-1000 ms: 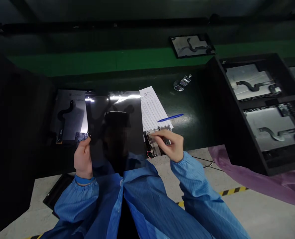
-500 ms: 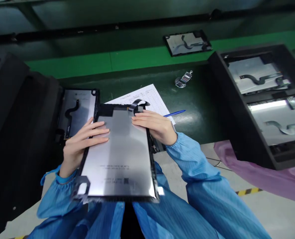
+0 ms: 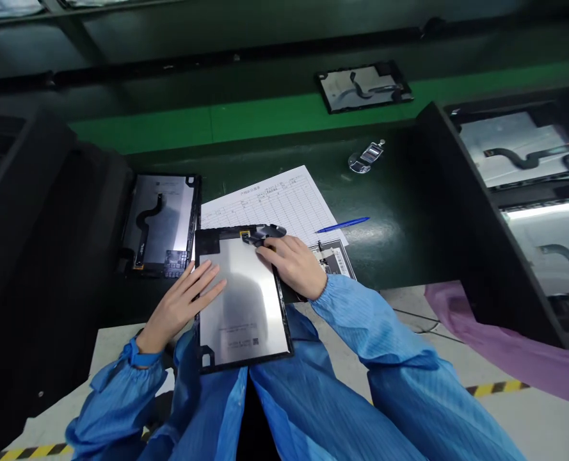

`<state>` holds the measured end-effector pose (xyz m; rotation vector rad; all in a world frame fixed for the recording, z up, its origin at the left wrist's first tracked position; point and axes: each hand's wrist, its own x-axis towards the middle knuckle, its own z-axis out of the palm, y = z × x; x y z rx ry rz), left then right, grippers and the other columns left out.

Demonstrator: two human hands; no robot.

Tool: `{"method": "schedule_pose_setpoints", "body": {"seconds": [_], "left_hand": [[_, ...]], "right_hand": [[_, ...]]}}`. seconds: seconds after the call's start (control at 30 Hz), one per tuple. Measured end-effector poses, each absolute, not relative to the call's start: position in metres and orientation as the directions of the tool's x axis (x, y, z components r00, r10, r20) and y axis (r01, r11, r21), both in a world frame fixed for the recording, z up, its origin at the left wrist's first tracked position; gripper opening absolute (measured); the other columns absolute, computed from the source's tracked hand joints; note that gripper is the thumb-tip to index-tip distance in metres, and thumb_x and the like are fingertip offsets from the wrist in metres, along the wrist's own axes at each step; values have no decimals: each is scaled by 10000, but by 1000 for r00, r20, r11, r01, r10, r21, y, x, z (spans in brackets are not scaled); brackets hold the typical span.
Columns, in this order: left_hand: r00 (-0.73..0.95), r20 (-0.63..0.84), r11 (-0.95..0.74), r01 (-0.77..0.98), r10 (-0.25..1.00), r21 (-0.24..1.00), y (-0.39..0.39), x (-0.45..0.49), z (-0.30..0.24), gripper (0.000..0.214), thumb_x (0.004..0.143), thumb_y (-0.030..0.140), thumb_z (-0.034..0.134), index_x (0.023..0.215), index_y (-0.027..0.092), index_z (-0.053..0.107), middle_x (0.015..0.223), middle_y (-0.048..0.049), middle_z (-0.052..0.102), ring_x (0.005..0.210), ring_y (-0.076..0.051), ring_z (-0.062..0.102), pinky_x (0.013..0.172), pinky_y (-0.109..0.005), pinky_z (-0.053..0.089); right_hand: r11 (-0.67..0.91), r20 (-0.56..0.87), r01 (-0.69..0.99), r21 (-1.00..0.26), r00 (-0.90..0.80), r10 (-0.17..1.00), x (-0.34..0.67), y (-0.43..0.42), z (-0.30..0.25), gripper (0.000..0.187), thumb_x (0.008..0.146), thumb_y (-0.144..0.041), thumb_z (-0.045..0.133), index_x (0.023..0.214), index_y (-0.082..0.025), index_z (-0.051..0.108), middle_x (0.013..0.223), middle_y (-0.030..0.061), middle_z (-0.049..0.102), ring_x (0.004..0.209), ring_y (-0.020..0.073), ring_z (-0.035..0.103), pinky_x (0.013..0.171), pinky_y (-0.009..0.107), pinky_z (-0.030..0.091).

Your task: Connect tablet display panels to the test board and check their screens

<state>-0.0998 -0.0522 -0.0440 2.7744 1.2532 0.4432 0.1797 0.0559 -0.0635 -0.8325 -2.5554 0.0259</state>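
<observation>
A tablet display panel [image 3: 240, 294] with a bare metal back lies at the bench's front edge, its lower part over my lap. My left hand [image 3: 183, 301] rests on the panel's left side, fingers stretched out and spread. At the top right corner my right hand [image 3: 294, 262] has its fingers curled and pressed together on the black ribbon cable [image 3: 267, 234]; the exact grip is partly hidden. To the left lies another display panel [image 3: 162, 218] with a curved cable. A flat part with a white label [image 3: 336, 256] shows beside my right wrist.
A printed form [image 3: 288, 198] lies behind the panel, with a blue pen [image 3: 344, 225] across its edge. Farther back are a small metal magnifier-like stand [image 3: 367, 157] and another panel [image 3: 365, 88]. Black bins stand at both sides; the right bin [image 3: 480, 224] holds panels.
The panel has come down from a tilted, raised position and lies flatter and farther from me. My right hand has moved onto the ribbon cable, and my left hand's fingers have spread.
</observation>
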Motion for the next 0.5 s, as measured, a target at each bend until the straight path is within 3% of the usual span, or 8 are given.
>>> {"method": "schedule_pose_setpoints", "body": {"seconds": [0.17,0.27,0.37,0.5], "left_hand": [[616,180,-641,746,767,181,-43,-104,-47,657,936,-21,464,1534,193,294,1502,-179,455,1454,-294,323,1159,-565,360],[607,228,-646,738,762,196,-43,-103,-41,650,934,-28,460,1529,186,308,1476,-170,491,1452,-298,324,1157,-561,367],[619,251,-663,728,744,174,-45,-102,-37,644,928,-38,462,1525,157,318,1429,-167,545,1445,-298,334,1159,-526,378],[594,226,-634,744,772,208,-49,-104,-40,626,950,-6,439,1531,191,314,1454,-151,523,1444,-295,331,1167,-533,357]], "right_hand": [[573,360,747,-338,-460,812,184,50,-68,98,879,-159,556,972,-158,588,922,110,607,841,249,515,743,385,470],[446,377,746,-495,-278,883,183,53,-68,316,858,-197,568,1165,-137,524,1091,148,586,994,286,519,845,428,477],[422,339,659,-622,-259,904,179,63,-66,476,850,-217,573,1313,-158,474,1271,151,542,1126,298,505,941,452,462],[403,327,574,-713,-236,915,181,73,-59,183,883,-178,515,1005,-195,651,1077,91,648,1013,258,564,907,414,459]]}}
